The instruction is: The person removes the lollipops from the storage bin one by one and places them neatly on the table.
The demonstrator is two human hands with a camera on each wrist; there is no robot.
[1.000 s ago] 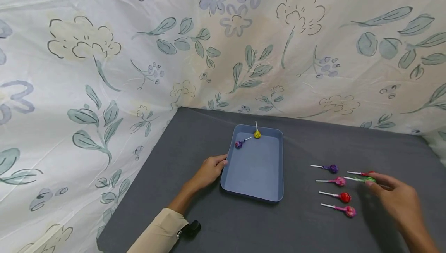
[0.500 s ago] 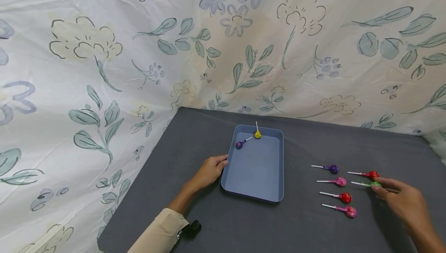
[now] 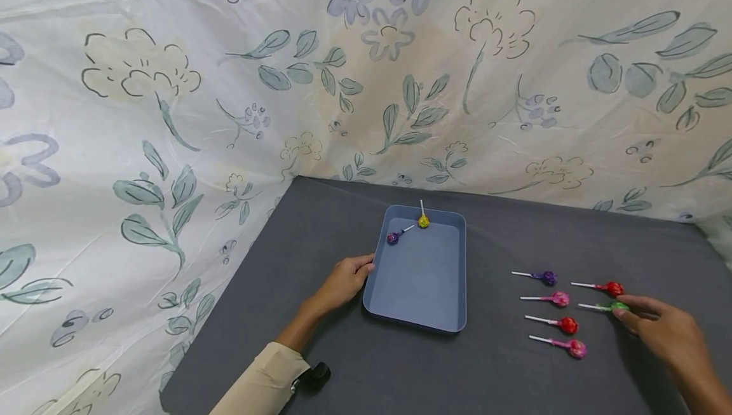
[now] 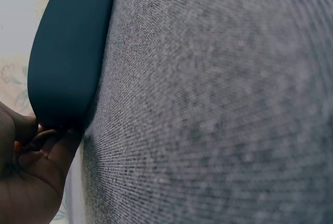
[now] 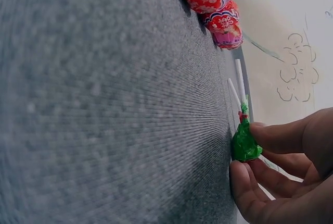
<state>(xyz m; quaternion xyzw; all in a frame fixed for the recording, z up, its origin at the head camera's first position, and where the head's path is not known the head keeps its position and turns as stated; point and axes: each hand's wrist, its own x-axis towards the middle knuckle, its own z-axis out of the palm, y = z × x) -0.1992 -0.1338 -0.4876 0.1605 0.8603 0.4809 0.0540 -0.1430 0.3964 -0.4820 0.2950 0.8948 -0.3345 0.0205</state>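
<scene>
At the right of the head view, my right hand (image 3: 666, 332) pinches a green-wrapped lollipop (image 3: 617, 306) by its candy end. Its stick points left. The right wrist view shows thumb and fingers around the green lollipop (image 5: 246, 143), low at the dark cloth. Just above it lies a red lollipop (image 3: 613, 288). My left hand (image 3: 343, 281) grips the left edge of a blue-grey tray (image 3: 368, 288), its fingertips at the tray's wall (image 4: 67, 78) in the left wrist view. Inside the tray are a purple lollipop (image 3: 393, 238) and a yellow lollipop (image 3: 423, 220), whose stick leans over the far rim.
Left of the green lollipop, a column holds a dark purple lollipop (image 3: 549, 278), a pink lollipop (image 3: 560, 299), another red lollipop (image 3: 568, 325) and a lower pink lollipop (image 3: 576, 348). Floral fabric (image 3: 400, 116) hangs behind and left of the dark grey tabletop (image 3: 492, 370).
My right hand has moved right and slightly nearer with the green lollipop, which now lies just below the red one. My left hand and the tray have stayed put.
</scene>
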